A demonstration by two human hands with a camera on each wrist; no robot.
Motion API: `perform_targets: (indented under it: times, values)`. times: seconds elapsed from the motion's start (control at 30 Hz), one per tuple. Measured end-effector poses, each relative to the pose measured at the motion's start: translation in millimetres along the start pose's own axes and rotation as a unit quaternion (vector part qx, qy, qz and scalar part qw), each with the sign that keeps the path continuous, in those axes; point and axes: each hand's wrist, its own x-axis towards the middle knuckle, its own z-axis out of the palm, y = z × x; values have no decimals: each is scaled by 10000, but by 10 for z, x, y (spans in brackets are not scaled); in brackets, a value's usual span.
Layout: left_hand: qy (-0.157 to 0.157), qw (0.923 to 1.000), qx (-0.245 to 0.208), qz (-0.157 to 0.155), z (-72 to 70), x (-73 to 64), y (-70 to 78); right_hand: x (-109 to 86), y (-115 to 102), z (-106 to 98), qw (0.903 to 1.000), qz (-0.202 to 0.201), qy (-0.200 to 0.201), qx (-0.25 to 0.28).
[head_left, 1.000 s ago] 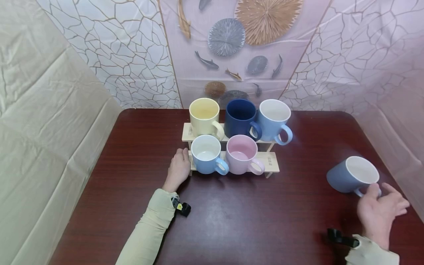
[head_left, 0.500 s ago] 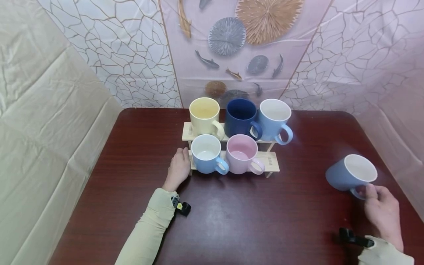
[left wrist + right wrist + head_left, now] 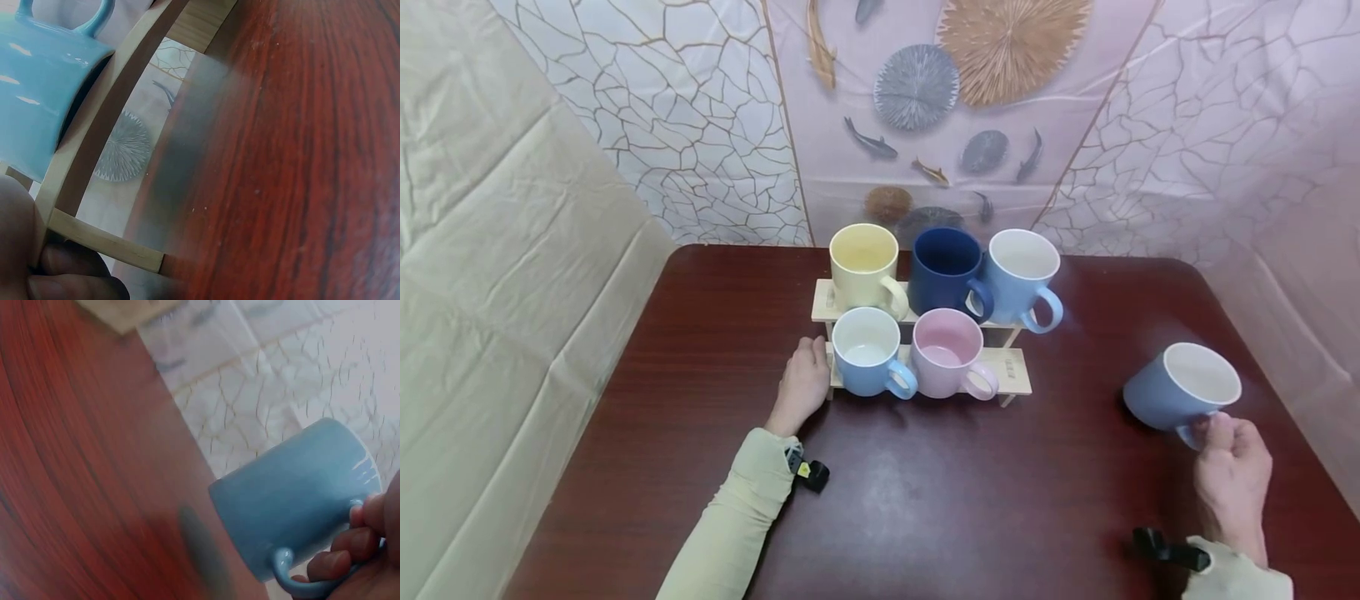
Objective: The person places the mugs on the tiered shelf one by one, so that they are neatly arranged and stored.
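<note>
My right hand [image 3: 1234,479] grips the handle of a grey-blue mug [image 3: 1167,398] at the right side of the table. The right wrist view shows this mug [image 3: 297,490] tilted and its base off the tabletop, with fingers [image 3: 334,562] curled through the handle. My left hand [image 3: 803,387] holds the left end of a two-tier wooden rack [image 3: 1013,371]. Up close in the left wrist view, thumb and fingers [image 3: 75,284] pinch the rack's end [image 3: 106,240]. On the lower tier stand a light blue mug [image 3: 867,371] and a pink mug [image 3: 940,375].
The upper tier bears a yellow mug [image 3: 859,287], a navy mug [image 3: 936,287] and another light blue mug [image 3: 1011,292]. Dark red wooden tabletop [image 3: 940,500] surrounds the rack. A patterned cloth [image 3: 700,142] hangs behind, and plain cloth [image 3: 497,333] lines the left side.
My right hand's spread fingers have closed on the grey-blue mug's handle. The mug has moved left and slightly away from me. My left hand and the rack have stayed put.
</note>
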Motion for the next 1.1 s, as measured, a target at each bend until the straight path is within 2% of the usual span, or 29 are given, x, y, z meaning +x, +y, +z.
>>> perform_targets:
  times: [0.1, 0.23, 0.4, 0.5, 0.63, 0.7, 0.77, 0.8, 0.87, 1.0, 1.1]
  values:
    - [11, 10000, 2, 11, -1, -6, -7, -140, -73, 97, 9964, -359, 100, 757]
    - [48, 10000, 11, 22, -9, -9, 3, -328, -208, 206, 9856, -721, -98, 1528]
    - [44, 10000, 11, -9, -12, -13, 5, -535, -392, 320, 9784, -987, -510, 1745]
    - [30, 10000, -7, -33, -12, -15, 10, -633, -480, 372, 9769, -1229, -669, 1616]
    - [-6, 10000, -1, -31, -6, -12, 9, -721, -552, 421, 9642, -1675, -913, 1844]
    - [9, 10000, 18, -21, -3, -11, 11, -744, -574, 437, 9504, -1829, -1130, 2247]
    - [27, 10000, 38, -22, -2, -14, 12, -758, -588, 451, 9407, -1980, -1308, 2424]
    - [33, 10000, 56, -22, -1, -13, 11, -766, -595, 459, 9389, -2005, -1361, 2444]
    - [56, 10000, 71, -16, -2, -17, 14, -780, -611, 475, 9423, -2071, -1385, 2237]
    - [64, 9999, 88, -18, 1, -17, 14, -808, -646, 520, 9554, -2325, -1284, 1291]
    - [54, 10000, 67, -25, 5, -18, 19, -820, -672, 559, 9545, -2485, -1316, 994]
